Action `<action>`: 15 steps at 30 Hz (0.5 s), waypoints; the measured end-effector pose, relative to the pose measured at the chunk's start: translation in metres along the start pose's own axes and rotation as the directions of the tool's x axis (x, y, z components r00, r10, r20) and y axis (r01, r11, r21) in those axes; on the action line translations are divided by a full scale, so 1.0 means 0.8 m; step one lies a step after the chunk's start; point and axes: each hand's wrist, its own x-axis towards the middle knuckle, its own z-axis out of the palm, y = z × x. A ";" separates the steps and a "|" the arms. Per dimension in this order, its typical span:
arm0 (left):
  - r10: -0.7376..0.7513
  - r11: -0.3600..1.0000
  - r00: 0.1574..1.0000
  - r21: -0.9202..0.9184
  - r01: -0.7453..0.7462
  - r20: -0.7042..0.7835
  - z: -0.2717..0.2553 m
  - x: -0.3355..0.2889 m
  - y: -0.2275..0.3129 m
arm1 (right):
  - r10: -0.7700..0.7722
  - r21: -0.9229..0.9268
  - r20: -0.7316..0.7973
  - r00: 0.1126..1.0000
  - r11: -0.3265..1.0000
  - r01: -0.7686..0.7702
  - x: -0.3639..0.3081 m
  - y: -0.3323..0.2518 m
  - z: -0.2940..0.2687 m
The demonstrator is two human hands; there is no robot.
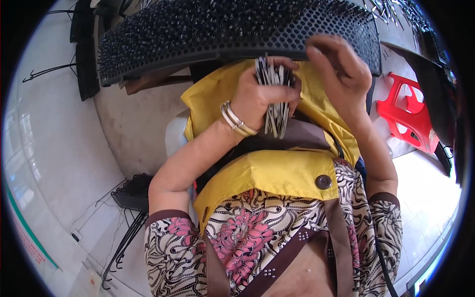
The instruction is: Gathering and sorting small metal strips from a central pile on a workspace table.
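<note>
My left hand point(262, 94) is closed around a bundle of thin, flat metal strips point(273, 106), grey and dark, standing roughly upright above my lap. Two bangles circle that wrist. My right hand point(341, 67) is raised at the near edge of a long black board point(277, 37) full of round holes. Its fingers are bent, with thumb and fingertips close together; whatever they pinch, if anything, is too small to make out. Many thin dark pieces stand in the board's holes, densely on the left and middle; bare holes show toward the right. A yellow apron point(277, 173) covers my lap.
A red plastic stool point(408, 114) stands on the right. More metal pieces point(396, 12) lie at the far right. Black racks with long hooks point(131, 195) are at the lower left, and others point(84, 69) lean at the upper left. A brown wooden support point(153, 83) shows beneath the board.
</note>
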 end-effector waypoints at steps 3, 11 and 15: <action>0.081 0.994 0.996 -0.065 -0.084 -0.048 0.006 0.009 0.013 | 0.415 0.336 0.239 0.878 0.813 -0.475 -0.026 -0.020 -0.004; 0.308 0.951 0.946 0.042 -0.305 -0.097 0.010 0.027 0.010 | 0.438 0.474 0.721 0.537 0.253 -0.843 -0.026 -0.029 0.017; 0.435 0.875 0.894 0.283 -0.392 -0.105 0.016 0.016 0.005 | 0.429 0.522 0.724 0.540 0.171 -0.835 -0.023 -0.038 0.019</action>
